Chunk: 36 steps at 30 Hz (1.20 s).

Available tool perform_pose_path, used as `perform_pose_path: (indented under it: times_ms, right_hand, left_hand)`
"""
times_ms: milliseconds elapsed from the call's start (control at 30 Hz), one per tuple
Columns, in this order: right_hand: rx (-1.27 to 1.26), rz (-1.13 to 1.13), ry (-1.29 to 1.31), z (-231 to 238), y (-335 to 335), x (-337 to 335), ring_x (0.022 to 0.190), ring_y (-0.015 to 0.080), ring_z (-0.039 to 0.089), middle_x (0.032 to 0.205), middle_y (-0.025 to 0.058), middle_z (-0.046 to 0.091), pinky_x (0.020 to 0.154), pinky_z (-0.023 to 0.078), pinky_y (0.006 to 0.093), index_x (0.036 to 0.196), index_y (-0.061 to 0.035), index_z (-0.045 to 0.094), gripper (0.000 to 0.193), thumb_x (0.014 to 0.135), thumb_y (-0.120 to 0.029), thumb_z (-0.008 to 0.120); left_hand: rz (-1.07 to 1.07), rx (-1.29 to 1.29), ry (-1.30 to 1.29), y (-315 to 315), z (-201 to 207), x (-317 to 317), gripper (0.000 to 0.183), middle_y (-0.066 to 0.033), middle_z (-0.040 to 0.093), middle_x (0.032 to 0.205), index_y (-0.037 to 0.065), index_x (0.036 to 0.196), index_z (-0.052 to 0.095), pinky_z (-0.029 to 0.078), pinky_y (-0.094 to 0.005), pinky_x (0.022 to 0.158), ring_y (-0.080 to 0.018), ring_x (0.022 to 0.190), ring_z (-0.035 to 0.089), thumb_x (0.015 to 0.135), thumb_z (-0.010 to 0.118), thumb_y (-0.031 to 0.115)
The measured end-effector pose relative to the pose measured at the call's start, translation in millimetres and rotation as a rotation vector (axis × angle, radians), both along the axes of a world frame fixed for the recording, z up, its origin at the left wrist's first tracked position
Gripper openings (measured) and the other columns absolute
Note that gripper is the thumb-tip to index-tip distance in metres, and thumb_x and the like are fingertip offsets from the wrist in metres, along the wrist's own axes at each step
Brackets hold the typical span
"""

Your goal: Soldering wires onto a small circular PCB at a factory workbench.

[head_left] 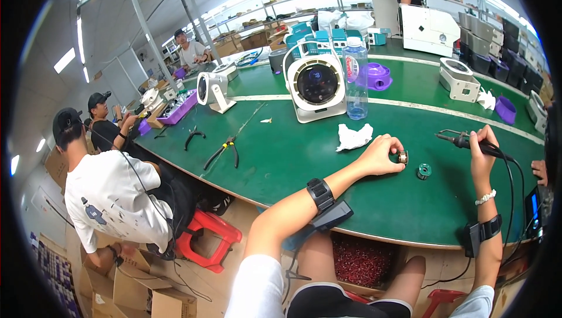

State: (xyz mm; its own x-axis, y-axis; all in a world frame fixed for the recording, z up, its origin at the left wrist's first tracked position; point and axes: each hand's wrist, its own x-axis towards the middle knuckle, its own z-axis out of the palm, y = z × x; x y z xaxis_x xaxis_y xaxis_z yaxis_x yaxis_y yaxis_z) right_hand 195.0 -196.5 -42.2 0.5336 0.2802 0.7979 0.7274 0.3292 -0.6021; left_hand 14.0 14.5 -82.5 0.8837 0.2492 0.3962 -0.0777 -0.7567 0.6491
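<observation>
One round part (403, 157) pinched in left grip (380, 155).

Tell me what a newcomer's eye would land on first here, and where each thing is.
First, the big white device with a round black face, standing near the middle of the green table beside a clear bottle. Next, at the right, the right hand holding a black-handled soldering iron, while the left hand has a small round part at its fingertips. Then the bright red stool, lower left.
</observation>
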Motion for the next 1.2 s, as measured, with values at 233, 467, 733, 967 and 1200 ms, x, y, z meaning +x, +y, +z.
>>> perform_pose_path:
  times_ms: [233, 467, 733, 967, 1200]
  right_hand:
    - [-0.005, -0.007, -0.017, -1, 0, 2, 0.059, 0.0057, 0.029, 0.063, -0.0023, 0.033, 0.053, 0.027, 0.0219, 0.067, -0.0058, 0.032, 0.029, 0.083, 0.001, 0.056]
    - [-0.012, 0.005, -0.009, 1, 0, -1, 0.059, 0.0057, 0.029, 0.063, -0.0022, 0.033, 0.053, 0.026, 0.0217, 0.067, -0.0058, 0.032, 0.029, 0.083, 0.001, 0.055]
    - [0.006, 0.011, -0.004, 1, 0, 0, 0.06, 0.0059, 0.029, 0.064, -0.0021, 0.033, 0.054, 0.026, 0.0216, 0.068, -0.006, 0.032, 0.029, 0.082, 0.002, 0.055]
    - [-0.009, 0.012, -0.001, 2, -1, -2, 0.06, 0.0061, 0.028, 0.064, -0.002, 0.033, 0.054, 0.026, 0.0218, 0.067, -0.0061, 0.031, 0.029, 0.083, 0.002, 0.055]
    - [-0.012, 0.0, 0.002, 2, 0, -2, 0.059, 0.0062, 0.028, 0.064, -0.0019, 0.033, 0.054, 0.026, 0.0221, 0.067, -0.0058, 0.031, 0.029, 0.083, 0.001, 0.055]
  left_hand:
    - [-0.037, -0.051, -0.046, -2, 7, -1, 0.031, -0.0058, 0.05, 0.077, 0.001, 0.08, 0.059, 0.045, -0.0291, 0.067, -0.0179, 0.071, 0.051, 0.059, 0.072, 0.02]
    - [0.135, 0.082, 0.097, 0, 12, -6, 0.035, -0.0082, 0.052, 0.076, -0.001, 0.077, 0.057, 0.045, -0.0295, 0.064, -0.0181, 0.071, 0.053, 0.055, 0.071, 0.022]
    - [0.082, -0.027, -0.018, -1, 9, -3, 0.034, -0.008, 0.055, 0.077, -0.002, 0.077, 0.059, 0.045, -0.0286, 0.066, -0.0171, 0.073, 0.054, 0.056, 0.071, 0.022]
    - [0.034, 0.0, 0.058, -1, 8, -3, 0.034, -0.0076, 0.054, 0.076, -0.002, 0.078, 0.06, 0.044, -0.0283, 0.065, -0.0164, 0.073, 0.054, 0.057, 0.072, 0.023]
    - [0.065, -0.108, 0.022, -2, 9, -2, 0.037, -0.0071, 0.054, 0.077, -0.001, 0.081, 0.06, 0.044, -0.0289, 0.066, -0.0174, 0.073, 0.054, 0.056, 0.073, 0.024]
